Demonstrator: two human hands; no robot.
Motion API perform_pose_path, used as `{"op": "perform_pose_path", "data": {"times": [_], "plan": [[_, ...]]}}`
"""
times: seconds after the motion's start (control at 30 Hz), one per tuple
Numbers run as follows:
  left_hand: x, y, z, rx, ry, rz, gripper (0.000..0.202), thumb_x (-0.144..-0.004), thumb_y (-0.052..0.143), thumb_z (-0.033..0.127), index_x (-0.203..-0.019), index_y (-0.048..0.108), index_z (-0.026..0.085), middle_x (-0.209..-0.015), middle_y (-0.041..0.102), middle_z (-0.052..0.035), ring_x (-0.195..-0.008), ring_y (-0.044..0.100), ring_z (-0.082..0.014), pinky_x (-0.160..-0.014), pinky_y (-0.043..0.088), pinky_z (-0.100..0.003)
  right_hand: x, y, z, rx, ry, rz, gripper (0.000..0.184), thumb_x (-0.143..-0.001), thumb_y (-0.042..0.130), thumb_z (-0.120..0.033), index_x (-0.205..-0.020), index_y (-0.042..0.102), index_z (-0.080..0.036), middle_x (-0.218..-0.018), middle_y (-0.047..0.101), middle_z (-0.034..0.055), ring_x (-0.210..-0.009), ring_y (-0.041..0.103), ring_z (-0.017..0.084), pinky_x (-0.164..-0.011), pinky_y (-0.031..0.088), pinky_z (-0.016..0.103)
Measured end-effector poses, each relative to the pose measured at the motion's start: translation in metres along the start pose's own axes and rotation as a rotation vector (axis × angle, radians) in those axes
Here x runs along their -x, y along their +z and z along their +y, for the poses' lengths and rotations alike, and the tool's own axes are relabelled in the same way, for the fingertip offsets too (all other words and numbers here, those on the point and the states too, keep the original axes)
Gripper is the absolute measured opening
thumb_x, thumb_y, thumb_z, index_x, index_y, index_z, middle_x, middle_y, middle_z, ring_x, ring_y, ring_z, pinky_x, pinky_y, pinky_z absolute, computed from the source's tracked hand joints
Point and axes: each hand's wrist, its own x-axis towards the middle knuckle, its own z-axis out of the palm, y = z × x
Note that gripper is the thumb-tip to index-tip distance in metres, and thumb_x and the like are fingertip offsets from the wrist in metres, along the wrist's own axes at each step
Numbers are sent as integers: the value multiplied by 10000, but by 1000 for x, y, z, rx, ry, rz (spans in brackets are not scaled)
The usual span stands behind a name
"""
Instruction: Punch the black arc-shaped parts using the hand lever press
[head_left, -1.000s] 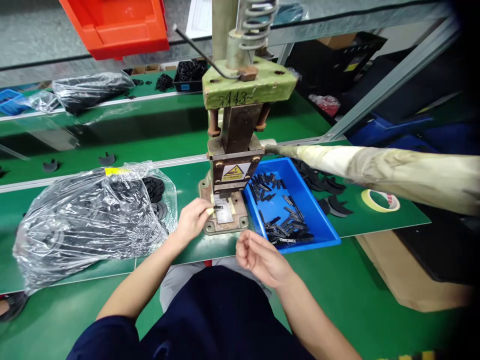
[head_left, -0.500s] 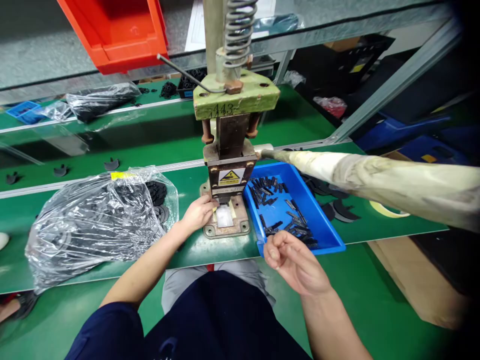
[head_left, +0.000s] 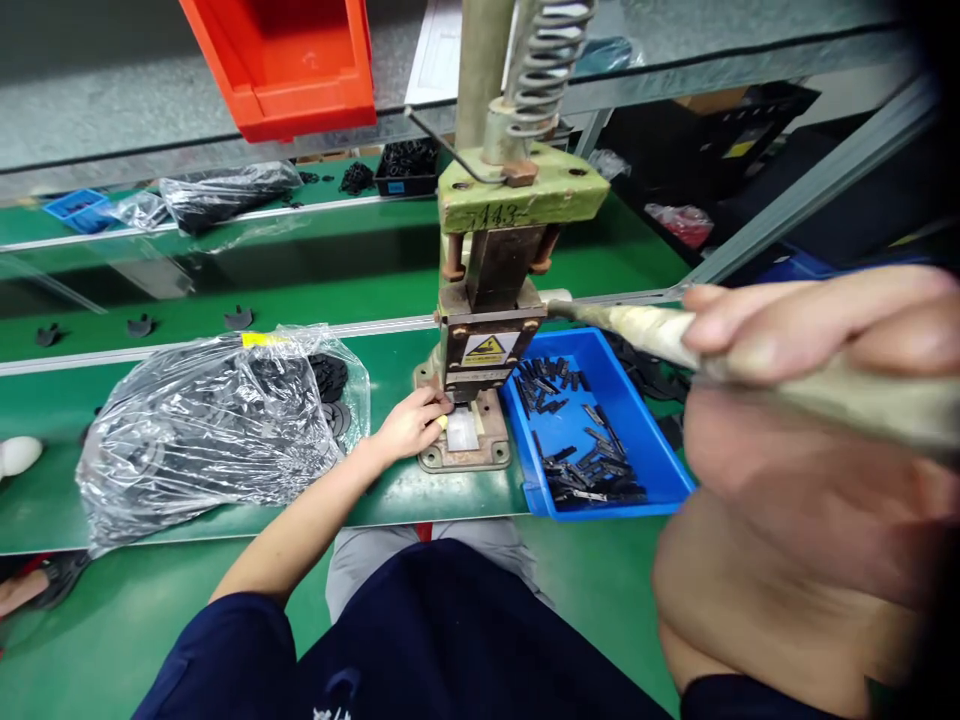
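Observation:
A hand-lever press (head_left: 486, 380) with a yellow warning triangle stands on the green bench, a pale plate (head_left: 463, 430) on its base. My left hand (head_left: 412, 424) is at the left of that base, fingers pinched together beside the lower tool. Whatever they hold there is too small or hidden to make out. On the right, close to the camera and blurred, my right hand (head_left: 810, 450) is wrapped round the press's long tape-covered lever (head_left: 637, 328). A blue bin (head_left: 660, 455) of small black parts (head_left: 600, 455) sits just right of the base.
A clear plastic bag (head_left: 202, 430) of black parts lies left of the press. Behind it, black curved pieces (head_left: 140, 325) rest on a green strip. An orange bin (head_left: 300, 105) hangs over the shelf edge. A metal post (head_left: 810, 185) slants up at the right.
My right hand has risen from in front of the blue bin and moved right onto the lever, closing round it. My left hand stays at the press base. The view has shifted slightly.

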Motion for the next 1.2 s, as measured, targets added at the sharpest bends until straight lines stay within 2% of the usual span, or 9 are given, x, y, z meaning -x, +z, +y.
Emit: {"op": "perform_pose_path", "data": {"times": [0.1,0.23,0.37,0.5,0.63,0.73,0.83,0.97,1.2], "plan": [[1,2,-1,4,25,24,299,-951,479,246,-1108,710,137,-1133,634,-131,-1089,595,-243,-979,495,-384,25,7,9,16,-248,59,322,-799,603,-579,-651,531,-302,-581,439,-33,-661,537,178,-924,462,501],[2,5,-3,16,42,48,305,-957,466,236,-1111,709,135,-1127,641,-131,-1088,594,-240,-978,493,-377,80,22,40,199,-215,131,386,-884,449,-500,-583,530,-272,-560,502,-16,-651,534,213,-914,430,586],[5,8,-3,29,33,44,312,-952,465,227,-1139,700,145,-1149,640,-119,-1094,596,-224,-985,494,-355,108,35,75,205,-508,332,362,-849,434,-369,-527,351,-226,-515,437,-47,-533,454,139,-694,427,416],[18,3,-6,24,7,47,328,-962,470,248,-1217,657,160,-1231,619,-115,-1168,573,-211,-1032,476,-340,106,37,92,159,-564,372,375,-831,431,-358,-531,257,-217,-485,356,-51,-490,406,122,-641,387,388],[45,-25,-18,-183,-302,67,308,-945,482,200,-1188,661,138,-1201,632,-125,-1133,586,-223,-1021,479,-359,106,33,95,155,-574,376,362,-830,402,-374,-518,285,-231,-479,341,-32,-491,423,155,-623,370,422],[71,-56,-26,-457,-611,-69,294,-906,506,175,-1138,679,118,-1145,640,-153,-1080,594,-277,-967,495,-422,108,34,92,142,-548,392,355,-820,429,-371,-522,296,-232,-483,353,-31,-493,422,157,-622,375,424],[90,-73,-25,-687,-746,-190,364,-867,579,240,-1204,651,121,-1258,598,-193,-1134,559,-356,-965,469,-521,111,35,88,151,-493,400,326,-794,475,-336,-527,323,-228,-508,418,-28,-532,465,165,-667,402,444],[100,-58,-18,-772,-730,-202,438,-906,514,243,-1299,584,62,-1443,484,-244,-1285,470,-389,-1039,416,-541,113,33,88,109,-490,376,290,-757,488,-315,-513,358,-230,-516,455,-18,-538,476,177,-673,407,463],[80,-13,-12,-583,-572,-174,468,-947,390,165,-1387,508,59,-1492,461,-220,-1395,421,-322,-1100,407,-484,114,30,90,109,-493,352,261,-718,534,-309,-503,412,-225,-549,531,-16,-583,517,188,-723,420,489]]}}
